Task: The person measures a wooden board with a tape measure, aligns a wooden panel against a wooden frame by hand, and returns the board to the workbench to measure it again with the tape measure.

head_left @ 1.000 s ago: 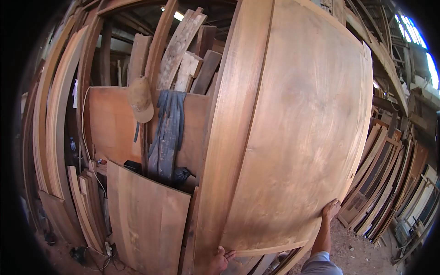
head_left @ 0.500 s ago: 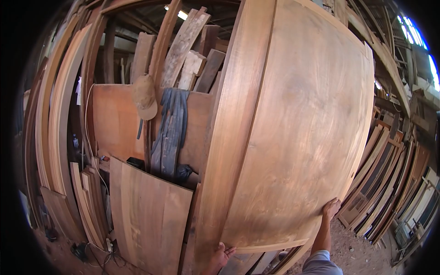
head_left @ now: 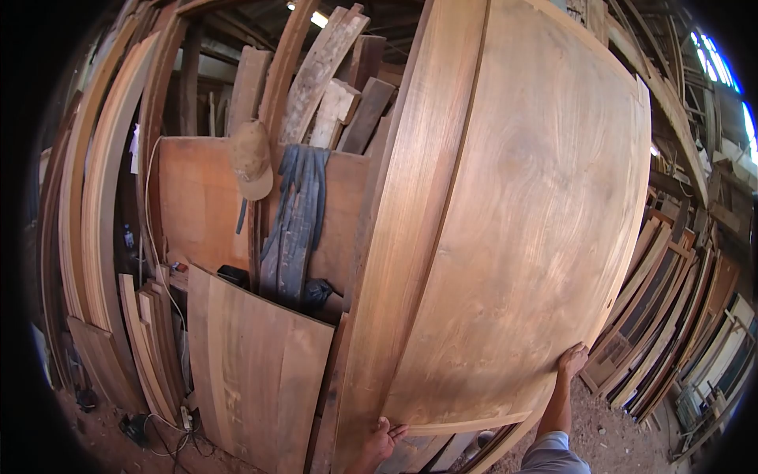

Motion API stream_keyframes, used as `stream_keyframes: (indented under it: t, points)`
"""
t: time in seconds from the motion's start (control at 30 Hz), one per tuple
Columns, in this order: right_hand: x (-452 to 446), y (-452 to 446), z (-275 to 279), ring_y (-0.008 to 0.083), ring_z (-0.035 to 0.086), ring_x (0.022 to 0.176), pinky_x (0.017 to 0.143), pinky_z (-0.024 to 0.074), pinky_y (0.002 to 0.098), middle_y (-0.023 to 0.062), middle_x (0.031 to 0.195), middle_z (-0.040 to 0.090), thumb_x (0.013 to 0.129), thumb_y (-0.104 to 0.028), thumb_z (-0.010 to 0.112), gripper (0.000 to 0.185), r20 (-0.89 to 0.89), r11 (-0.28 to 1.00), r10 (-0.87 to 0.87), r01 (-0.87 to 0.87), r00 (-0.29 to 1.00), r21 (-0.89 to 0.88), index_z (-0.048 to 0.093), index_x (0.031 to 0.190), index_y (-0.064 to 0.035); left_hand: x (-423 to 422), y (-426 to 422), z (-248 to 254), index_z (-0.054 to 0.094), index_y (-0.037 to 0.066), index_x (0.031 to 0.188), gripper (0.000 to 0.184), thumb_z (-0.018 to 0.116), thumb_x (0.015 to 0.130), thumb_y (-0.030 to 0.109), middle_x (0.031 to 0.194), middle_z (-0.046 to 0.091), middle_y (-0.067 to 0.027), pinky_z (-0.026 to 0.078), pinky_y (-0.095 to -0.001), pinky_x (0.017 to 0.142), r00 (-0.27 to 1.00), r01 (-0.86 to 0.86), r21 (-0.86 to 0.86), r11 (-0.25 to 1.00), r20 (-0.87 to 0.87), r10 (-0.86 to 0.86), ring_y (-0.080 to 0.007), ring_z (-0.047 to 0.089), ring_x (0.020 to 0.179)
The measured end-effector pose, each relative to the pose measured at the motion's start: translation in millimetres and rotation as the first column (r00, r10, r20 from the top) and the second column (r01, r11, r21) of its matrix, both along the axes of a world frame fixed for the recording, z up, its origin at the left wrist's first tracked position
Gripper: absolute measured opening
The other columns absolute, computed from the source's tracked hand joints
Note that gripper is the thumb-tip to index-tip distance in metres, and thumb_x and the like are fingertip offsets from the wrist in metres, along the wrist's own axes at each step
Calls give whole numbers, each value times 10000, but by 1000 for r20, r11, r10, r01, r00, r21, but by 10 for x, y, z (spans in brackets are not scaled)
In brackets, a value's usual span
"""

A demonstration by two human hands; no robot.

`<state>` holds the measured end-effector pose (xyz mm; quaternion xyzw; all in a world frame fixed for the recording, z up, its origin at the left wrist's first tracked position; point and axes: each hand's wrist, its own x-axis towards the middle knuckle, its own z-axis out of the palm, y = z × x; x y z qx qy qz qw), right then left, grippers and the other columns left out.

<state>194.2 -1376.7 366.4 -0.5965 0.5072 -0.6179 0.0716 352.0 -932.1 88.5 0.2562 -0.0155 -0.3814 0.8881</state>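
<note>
A large upright wooden panel (head_left: 529,205) fills the middle and right of the view, beside a long vertical board (head_left: 414,174). My left hand (head_left: 381,441) is at the panel's lower left corner, its fingers on the bottom edge strip (head_left: 474,424). With fingers curled round the edge, my right hand (head_left: 572,360) grips the panel low on its right side. The far side of the panel and the fingertips behind it are hidden.
A cap (head_left: 251,160) and dark trousers (head_left: 296,221) hang at the left above a leaning panel (head_left: 257,363). Long boards (head_left: 114,189) stand at the far left. Frames (head_left: 643,308) lean at the right. Cables (head_left: 170,442) lie on the floor.
The view has shifted slightly, so the panel and left-hand background sit a little further right in the picture. Both hands keep their places on the panel.
</note>
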Motion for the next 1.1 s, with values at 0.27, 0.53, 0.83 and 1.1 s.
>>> stream_keyframes:
  t: [0.27,0.53,0.83,1.1]
  points:
    - [0,47,30,483,561,888,768,431,516,341,928,590,948,-294,359,447,0,1000,7,-6,1000,-3,560,1006,102,-5,-48,-117,451,75,1075,355,506,928,394,1040,601,-184,496,-486,909,1000,-15,-30,999,9,15,-345,609,1019]
    - [-17,-122,-67,487,561,847,732,434,511,329,882,594,941,-312,346,456,-41,998,-23,21,999,-51,566,945,87,-16,-49,-98,453,69,1098,358,516,929,378,1041,601,-178,497,-497,902,1000,-12,-55,998,-29,10,-342,615,1001]
    - [4,16,40,471,579,876,765,446,502,337,907,599,945,-287,362,440,5,1000,1,-1,1000,28,562,978,104,-20,4,-35,440,97,931,320,566,901,389,991,597,-213,517,-486,874,998,-52,-18,999,26,52,-345,624,976]
    - [73,-85,27,471,546,929,822,421,500,343,963,574,936,-262,376,424,82,991,-4,15,997,-131,550,1019,116,-52,-34,80,453,84,1172,412,478,941,425,1068,589,-115,513,-433,858,994,-76,186,980,93,59,-261,615,970]
